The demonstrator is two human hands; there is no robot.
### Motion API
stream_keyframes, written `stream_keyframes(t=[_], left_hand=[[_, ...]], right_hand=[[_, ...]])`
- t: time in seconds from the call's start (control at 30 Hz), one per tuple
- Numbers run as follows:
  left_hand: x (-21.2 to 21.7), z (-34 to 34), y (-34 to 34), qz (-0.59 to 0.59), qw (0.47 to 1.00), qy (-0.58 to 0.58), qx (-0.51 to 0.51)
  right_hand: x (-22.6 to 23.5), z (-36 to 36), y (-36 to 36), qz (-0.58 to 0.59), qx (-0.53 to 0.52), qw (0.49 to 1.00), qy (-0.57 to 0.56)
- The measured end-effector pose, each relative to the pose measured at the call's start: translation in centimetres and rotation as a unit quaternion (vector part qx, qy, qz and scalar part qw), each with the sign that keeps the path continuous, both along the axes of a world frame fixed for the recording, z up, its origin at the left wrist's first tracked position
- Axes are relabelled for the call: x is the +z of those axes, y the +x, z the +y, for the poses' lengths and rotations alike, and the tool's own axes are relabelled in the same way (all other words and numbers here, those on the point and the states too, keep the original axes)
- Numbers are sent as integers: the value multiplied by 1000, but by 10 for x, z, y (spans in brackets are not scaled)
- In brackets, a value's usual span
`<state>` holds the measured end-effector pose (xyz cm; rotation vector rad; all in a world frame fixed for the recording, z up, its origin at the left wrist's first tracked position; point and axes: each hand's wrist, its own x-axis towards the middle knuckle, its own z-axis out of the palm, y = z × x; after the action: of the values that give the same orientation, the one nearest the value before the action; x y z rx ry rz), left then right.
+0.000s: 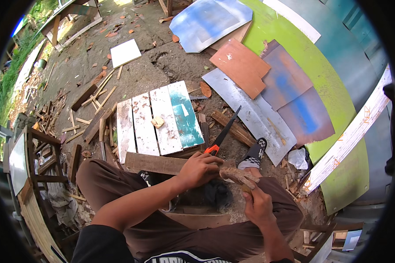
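A rough, brown, fibrous-looking piece of wood [238, 175] lies between my two hands, above my lap. My left hand [200, 170] is closed at its left end, fingers curled, with the fingertips partly hidden. At the right end, my right hand [260, 205] grips the same piece, its thumb along the near side beside a small tan part I cannot make out. Just beyond my left hand, a handsaw with an orange handle [212, 150] and dark blade [228, 126] points away to the right. A small pale wood block [157, 122] sits on a low slatted table [145, 123], painted white and green.
Wood offcuts [92, 118] litter the ground left of the table. Painted sheets [289, 92] and a brown panel [240, 65] lie to the right, near a long white plank [344, 140]. A wooden frame [44, 153] stands at left. My slippered foot [253, 154] rests beside the saw.
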<state>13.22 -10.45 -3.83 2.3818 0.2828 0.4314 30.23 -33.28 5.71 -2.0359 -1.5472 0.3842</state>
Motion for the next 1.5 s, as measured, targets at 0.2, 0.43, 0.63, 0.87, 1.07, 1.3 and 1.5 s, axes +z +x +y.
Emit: stream_keyframes(t=[0.2, 0.43, 0.63, 0.87, 1.07, 1.3, 1.5], left_hand=[[-1, -2, 1, -9, 1000, -3, 12], [-2, -3, 0, -24, 1000, 3, 12], [0, -1, 1, -9, 1000, 7, 15], [-3, 2, 0, -22, 999, -44, -4], [-4, 9, 1, -27, 998, -43, -34], [0, 6, -2, 8, 999, 3, -40], [8, 5, -1, 85, 996, -26, -30]], right_hand=[[-6, 3, 0, -51, 24, 992, 114], [-14, 1, 3, 4, -12, 1000, 21], [-6, 2, 2, -35, 0, 999, -16], [-10, -4, 8, -27, -13, 999, 10], [-12, -6, 6, -30, -15, 999, -22], [5, 5, 17, -72, 9, 995, 69], [21, 10, 16, -50, 24, 998, -38]])
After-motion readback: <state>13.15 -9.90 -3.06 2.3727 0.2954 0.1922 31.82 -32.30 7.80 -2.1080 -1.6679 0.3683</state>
